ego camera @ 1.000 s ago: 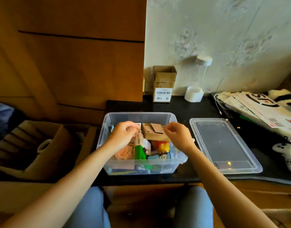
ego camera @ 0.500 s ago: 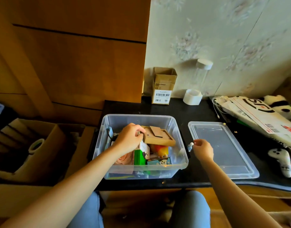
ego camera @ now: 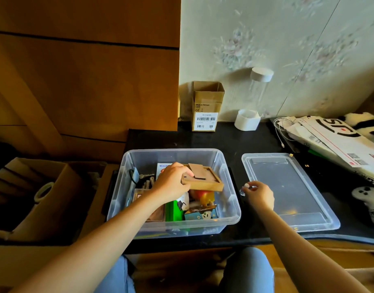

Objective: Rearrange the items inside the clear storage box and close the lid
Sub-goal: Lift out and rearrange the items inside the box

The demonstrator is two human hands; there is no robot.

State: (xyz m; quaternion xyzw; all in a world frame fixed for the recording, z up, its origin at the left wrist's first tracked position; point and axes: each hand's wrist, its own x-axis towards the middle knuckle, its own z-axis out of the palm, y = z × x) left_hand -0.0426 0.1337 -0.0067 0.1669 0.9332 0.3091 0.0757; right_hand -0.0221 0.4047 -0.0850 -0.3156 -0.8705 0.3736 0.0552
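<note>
The clear storage box (ego camera: 230, 182) stands open on the black table, filled with small cartons and toys. My left hand (ego camera: 171, 182) is inside it, gripping the left edge of a flat wooden box (ego camera: 205, 179) that lies tilted on top of the other items. My right hand (ego camera: 259, 194) is just outside the box's right wall, pinching a small clear and white object (ego camera: 245, 188) between its fingertips. The clear lid (ego camera: 287, 191) lies flat on the table to the right of the box.
An open cardboard carton (ego camera: 206, 106) and a tall clear jar (ego camera: 253, 98) stand at the wall. Papers, a cable and a panda plush (ego camera: 365, 123) crowd the right side. A white controller (ego camera: 370, 199) lies by the lid. A cardboard box (ego camera: 34, 197) sits at left.
My right hand has left the box and moved right to the gap beside the lid, carrying the small object. My left hand has shifted onto the wooden box's left edge.
</note>
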